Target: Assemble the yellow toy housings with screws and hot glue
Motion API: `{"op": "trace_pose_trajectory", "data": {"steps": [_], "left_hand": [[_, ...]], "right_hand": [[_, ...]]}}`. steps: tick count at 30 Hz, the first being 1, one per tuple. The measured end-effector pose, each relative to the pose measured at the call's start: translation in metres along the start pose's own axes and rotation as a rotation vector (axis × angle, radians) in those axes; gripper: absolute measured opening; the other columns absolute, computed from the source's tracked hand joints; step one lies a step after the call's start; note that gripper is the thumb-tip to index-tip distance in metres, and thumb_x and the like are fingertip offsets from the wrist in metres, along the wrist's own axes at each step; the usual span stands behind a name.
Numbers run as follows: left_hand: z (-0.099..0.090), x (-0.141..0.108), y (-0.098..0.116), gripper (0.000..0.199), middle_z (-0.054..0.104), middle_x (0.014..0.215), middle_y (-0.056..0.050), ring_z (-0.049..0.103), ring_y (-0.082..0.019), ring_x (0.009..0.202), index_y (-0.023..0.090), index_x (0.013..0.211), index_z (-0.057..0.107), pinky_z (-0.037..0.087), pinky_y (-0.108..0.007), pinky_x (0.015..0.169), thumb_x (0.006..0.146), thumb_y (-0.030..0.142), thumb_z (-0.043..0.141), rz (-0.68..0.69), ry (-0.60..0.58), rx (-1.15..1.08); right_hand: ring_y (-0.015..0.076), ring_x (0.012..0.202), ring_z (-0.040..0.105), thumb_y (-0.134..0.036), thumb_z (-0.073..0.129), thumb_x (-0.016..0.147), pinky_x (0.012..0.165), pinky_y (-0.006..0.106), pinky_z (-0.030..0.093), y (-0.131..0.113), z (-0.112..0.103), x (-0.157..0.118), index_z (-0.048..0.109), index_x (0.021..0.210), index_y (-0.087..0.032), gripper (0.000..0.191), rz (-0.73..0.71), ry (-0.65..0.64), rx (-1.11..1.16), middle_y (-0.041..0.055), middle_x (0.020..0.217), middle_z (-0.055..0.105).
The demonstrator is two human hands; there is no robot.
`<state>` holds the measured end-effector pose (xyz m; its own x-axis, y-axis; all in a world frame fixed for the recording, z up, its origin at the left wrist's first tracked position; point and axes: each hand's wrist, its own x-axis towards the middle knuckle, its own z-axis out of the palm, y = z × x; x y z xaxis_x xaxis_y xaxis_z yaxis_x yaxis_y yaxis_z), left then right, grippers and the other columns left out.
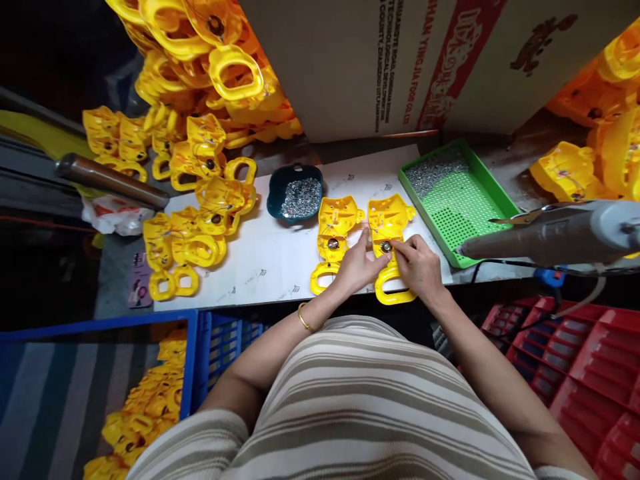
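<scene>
Two yellow plastic shells with loop handles lie side by side, open side up: the left shell and the right shell. Each has a round metallic part like a small speaker in it, and thin wires show. My left hand grips the near-left edge of the right shell, its thumb by the round part. From the other side my right hand pinches at that round part; whatever is between its fingertips is too small to make out.
A dark green bowl and a green perforated tray hold small metal pieces. Yellow shells are heaped left. A cardboard box stands behind; a grey cylindrical tool juts in from the right. Red crates sit below.
</scene>
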<state>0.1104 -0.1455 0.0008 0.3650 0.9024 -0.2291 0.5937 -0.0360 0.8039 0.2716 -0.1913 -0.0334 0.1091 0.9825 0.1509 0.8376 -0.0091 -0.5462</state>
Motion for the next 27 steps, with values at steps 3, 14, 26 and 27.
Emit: {"op": "trace_pose_trajectory", "data": {"steps": [3,14,26,27], "left_hand": [[-0.032,-0.017,-0.004,0.029,0.075,0.092,-0.004,0.07,-0.02,0.078,0.019,0.107,0.071,0.053,-0.028,0.071,0.087,0.037,0.061,0.036,-0.017,0.131],[-0.081,0.02,-0.017,0.02,0.069,0.092,-0.007,0.063,-0.021,0.086,0.021,0.101,0.075,0.048,-0.029,0.073,0.085,0.026,0.064,0.155,0.078,0.476],[-0.054,0.021,0.008,0.03,0.061,0.058,0.001,0.049,-0.006,0.048,0.012,0.081,0.072,0.035,-0.017,0.043,0.065,0.037,0.079,-0.194,-0.253,-0.605],[-0.05,0.022,0.009,0.028,0.061,0.058,0.001,0.05,-0.006,0.048,0.012,0.081,0.072,0.036,-0.017,0.044,0.065,0.035,0.079,-0.187,-0.252,-0.615]], "right_hand": [[0.0134,0.067,0.053,-0.025,0.048,0.091,0.054,0.025,0.038,0.0,0.0,-0.003,0.072,0.105,-0.019,0.029,0.003,0.065,0.035,0.0044,0.079,0.056],[0.0125,0.06,0.052,-0.025,0.054,0.087,0.055,0.027,0.043,-0.027,-0.02,-0.024,0.073,0.099,-0.021,0.023,0.096,0.208,0.14,0.0023,0.075,0.055],[0.0169,0.071,0.068,-0.043,0.07,0.076,0.069,0.03,0.056,-0.064,-0.013,-0.003,0.075,0.092,-0.019,0.03,0.354,-0.121,0.817,0.0056,0.087,0.075],[0.0172,0.073,0.068,-0.042,0.07,0.075,0.071,0.03,0.055,-0.063,-0.012,-0.002,0.076,0.088,-0.019,0.027,0.343,-0.142,0.816,0.0051,0.085,0.076]]}}
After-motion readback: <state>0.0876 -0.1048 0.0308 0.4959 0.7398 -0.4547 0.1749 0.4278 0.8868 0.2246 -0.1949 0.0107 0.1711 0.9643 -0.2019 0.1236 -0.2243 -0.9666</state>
